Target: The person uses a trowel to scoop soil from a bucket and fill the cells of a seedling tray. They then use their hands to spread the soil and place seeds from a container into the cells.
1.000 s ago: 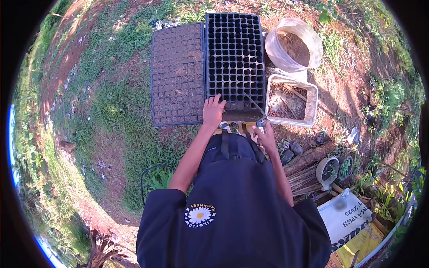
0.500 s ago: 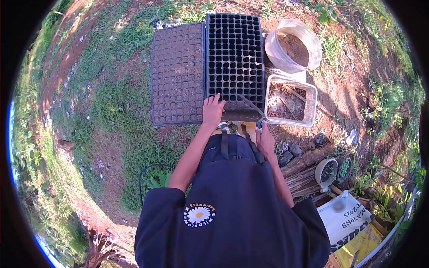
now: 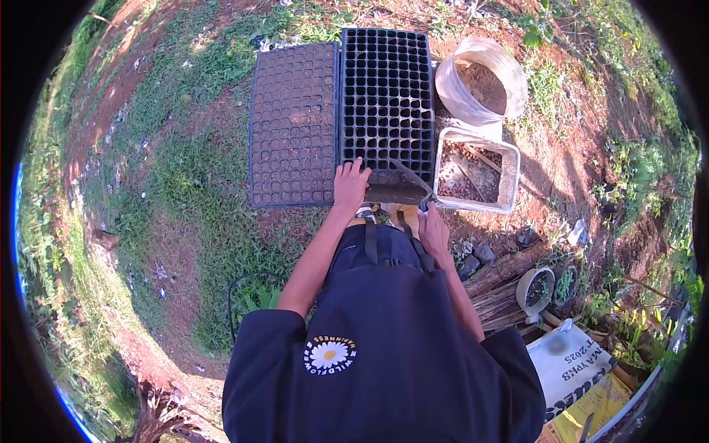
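Two seedling trays lie side by side on the ground. The left tray [image 3: 293, 125] has its cells filled with brown soil. The right tray [image 3: 387, 88] shows dark, empty-looking cells. My left hand [image 3: 350, 186] rests on the near left corner of the right tray, its fingers bent over the rim. My right hand [image 3: 433, 226] is closed round the handle of a tool with a dark curved blade [image 3: 410, 176], which lies over the tray's near right end. A dark strip [image 3: 395, 192] spans the near end between my hands.
A pale round bin [image 3: 473, 111] holding soil stands at the right, and below it a white basket [image 3: 511, 177] holds sticks. Logs [image 3: 509, 267], small pots [image 3: 535, 289] and a printed sack [image 3: 569, 362] lie at the lower right. Grass surrounds the trays.
My right hand has shifted slightly left and the curved tool has moved with it. My left hand stays on the tray corner. The view has shifted a little.
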Demonstrator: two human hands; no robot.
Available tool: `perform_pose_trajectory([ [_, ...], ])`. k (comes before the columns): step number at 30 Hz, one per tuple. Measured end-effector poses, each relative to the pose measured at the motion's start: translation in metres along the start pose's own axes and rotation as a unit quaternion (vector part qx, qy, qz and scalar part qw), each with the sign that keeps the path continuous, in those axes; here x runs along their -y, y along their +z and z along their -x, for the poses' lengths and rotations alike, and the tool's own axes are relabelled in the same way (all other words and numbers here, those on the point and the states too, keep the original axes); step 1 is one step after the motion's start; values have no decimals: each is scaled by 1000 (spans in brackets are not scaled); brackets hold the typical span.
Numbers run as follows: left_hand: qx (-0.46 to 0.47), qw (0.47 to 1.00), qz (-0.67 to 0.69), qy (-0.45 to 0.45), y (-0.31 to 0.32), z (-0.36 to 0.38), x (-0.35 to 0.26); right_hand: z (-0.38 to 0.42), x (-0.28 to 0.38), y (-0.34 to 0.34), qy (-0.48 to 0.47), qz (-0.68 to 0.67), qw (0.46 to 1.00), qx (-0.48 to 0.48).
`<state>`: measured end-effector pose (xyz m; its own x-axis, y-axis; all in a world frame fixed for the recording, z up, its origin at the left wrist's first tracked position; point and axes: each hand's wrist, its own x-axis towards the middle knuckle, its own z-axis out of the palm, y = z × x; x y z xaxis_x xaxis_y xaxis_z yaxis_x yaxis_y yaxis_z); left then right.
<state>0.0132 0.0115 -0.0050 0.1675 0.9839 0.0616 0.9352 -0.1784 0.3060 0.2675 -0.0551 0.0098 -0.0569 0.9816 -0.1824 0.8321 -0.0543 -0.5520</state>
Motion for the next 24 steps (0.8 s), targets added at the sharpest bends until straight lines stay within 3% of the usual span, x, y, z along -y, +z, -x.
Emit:
perform_pose_trajectory([
  [18, 16, 1000, -15, -10, 0, -3, -2, 0, -8, -3, -13, -8, 1000, -13],
  [21, -8, 1000, -4, 3, -3, -6, -3, -7, -8, -12, 14, -26, 999, 20],
  [23, 1, 1000, -12, -1, -6, -6, -4, -12, -10, -18, 51, -157, 986, 23],
  [24, -2, 1000, -11, 3, -6, -7, -4, -16, -6, -24, 51, -156, 986, 18],
])
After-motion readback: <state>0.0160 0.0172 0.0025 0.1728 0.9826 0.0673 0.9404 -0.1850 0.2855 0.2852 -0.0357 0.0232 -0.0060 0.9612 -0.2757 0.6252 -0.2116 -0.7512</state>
